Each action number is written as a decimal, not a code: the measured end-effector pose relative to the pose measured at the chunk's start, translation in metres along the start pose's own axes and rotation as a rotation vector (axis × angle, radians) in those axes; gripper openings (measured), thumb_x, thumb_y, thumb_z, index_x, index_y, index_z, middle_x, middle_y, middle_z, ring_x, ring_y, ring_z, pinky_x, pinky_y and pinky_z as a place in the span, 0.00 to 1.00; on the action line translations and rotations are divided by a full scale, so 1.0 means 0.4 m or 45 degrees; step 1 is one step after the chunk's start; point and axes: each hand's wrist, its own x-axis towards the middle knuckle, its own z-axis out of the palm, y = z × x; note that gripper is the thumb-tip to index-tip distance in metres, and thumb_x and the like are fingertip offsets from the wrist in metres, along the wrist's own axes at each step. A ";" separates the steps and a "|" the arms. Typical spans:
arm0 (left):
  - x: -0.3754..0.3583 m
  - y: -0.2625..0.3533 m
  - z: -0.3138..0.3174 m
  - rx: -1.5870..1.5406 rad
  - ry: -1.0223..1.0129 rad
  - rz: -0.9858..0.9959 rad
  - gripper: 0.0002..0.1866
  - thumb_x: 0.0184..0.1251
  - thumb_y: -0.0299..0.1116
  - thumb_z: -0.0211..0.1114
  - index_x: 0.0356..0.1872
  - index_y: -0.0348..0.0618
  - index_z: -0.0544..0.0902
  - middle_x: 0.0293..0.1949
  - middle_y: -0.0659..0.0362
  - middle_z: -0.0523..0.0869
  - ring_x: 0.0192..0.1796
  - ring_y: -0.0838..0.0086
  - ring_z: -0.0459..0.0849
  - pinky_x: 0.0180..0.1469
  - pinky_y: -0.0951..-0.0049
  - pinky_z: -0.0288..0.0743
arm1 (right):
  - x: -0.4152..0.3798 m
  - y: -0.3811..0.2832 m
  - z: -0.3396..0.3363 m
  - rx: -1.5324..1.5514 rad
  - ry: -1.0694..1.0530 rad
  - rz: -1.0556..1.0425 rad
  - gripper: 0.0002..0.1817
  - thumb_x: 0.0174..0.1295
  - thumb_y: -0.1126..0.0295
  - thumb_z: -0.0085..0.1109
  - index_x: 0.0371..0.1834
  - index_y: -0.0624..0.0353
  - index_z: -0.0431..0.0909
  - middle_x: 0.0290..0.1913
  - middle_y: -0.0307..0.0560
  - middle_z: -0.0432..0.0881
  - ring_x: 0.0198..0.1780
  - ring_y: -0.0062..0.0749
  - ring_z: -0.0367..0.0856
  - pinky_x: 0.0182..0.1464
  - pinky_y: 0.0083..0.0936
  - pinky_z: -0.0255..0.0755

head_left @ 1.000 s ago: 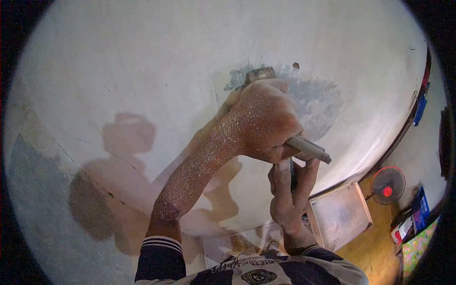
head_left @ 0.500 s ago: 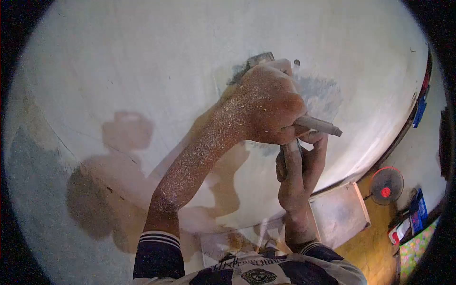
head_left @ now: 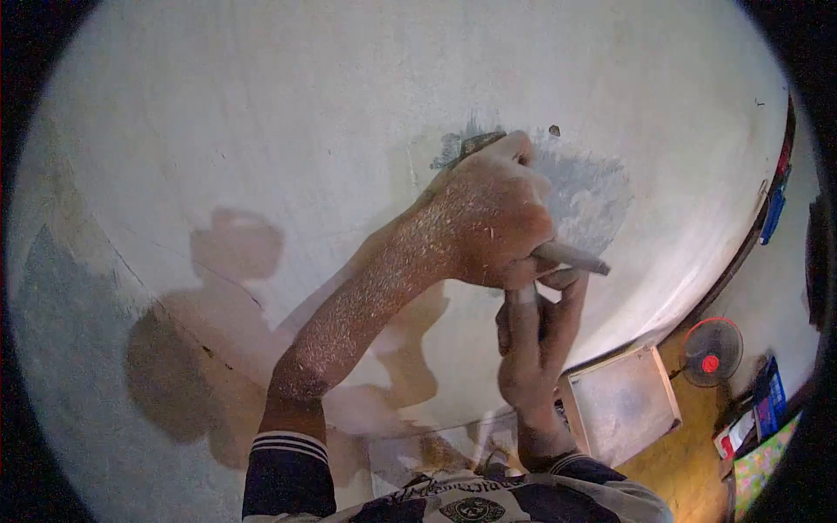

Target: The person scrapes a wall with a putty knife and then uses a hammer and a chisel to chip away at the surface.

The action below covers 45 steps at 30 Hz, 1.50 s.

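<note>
My left hand (head_left: 493,213) is closed in a fist, its back to me, against a pale wall (head_left: 305,105). From the fist a scraper-like tool's tapered grey handle (head_left: 575,258) sticks out at the lower right. A dark flat edge (head_left: 481,142), apparently the same tool's, shows above the fist at the wall; the part between is hidden. Just below, my right hand (head_left: 532,344) has curled fingers reaching up to the left hand and the handle. What it grips, if anything, is hidden. Pale dust covers my left forearm. A grey rough patch (head_left: 588,192) lies beside the hands.
A small dark hole (head_left: 554,131) marks the wall above the patch. Cracks run down its left side, near my shadow. At the lower right are a pale square panel (head_left: 623,405), a fan (head_left: 711,353) with a red rim, and a blue box (head_left: 769,397).
Both hands and the tool have shifted down along the wall and slightly left, uncovering more of the grey patch. The view has also tilted a little. The left fist stays closed around the handle.
</note>
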 end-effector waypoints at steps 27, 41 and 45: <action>-0.051 0.007 0.004 0.103 -0.043 -0.197 0.20 0.52 0.52 0.69 0.20 0.43 0.88 0.20 0.51 0.85 0.30 0.57 0.84 0.42 0.59 0.81 | 0.011 0.031 -0.004 0.174 -0.105 0.183 0.15 0.75 0.68 0.52 0.60 0.56 0.62 0.34 0.36 0.73 0.25 0.13 0.64 0.24 0.15 0.58; -0.025 0.002 -0.056 0.171 -0.028 -0.334 0.14 0.37 0.52 0.71 0.19 0.55 0.86 0.25 0.57 0.83 0.36 0.57 0.84 0.42 0.55 0.78 | 0.046 -0.040 0.003 0.125 -0.112 0.184 0.13 0.75 0.69 0.53 0.56 0.54 0.63 0.30 0.35 0.73 0.24 0.14 0.65 0.24 0.15 0.58; -0.083 0.014 -0.011 0.073 0.043 -0.238 0.21 0.53 0.52 0.70 0.19 0.42 0.87 0.20 0.49 0.85 0.28 0.55 0.86 0.43 0.57 0.81 | -0.023 -0.005 0.014 0.165 -0.179 0.271 0.13 0.75 0.70 0.52 0.57 0.55 0.62 0.36 0.37 0.74 0.28 0.15 0.68 0.28 0.16 0.62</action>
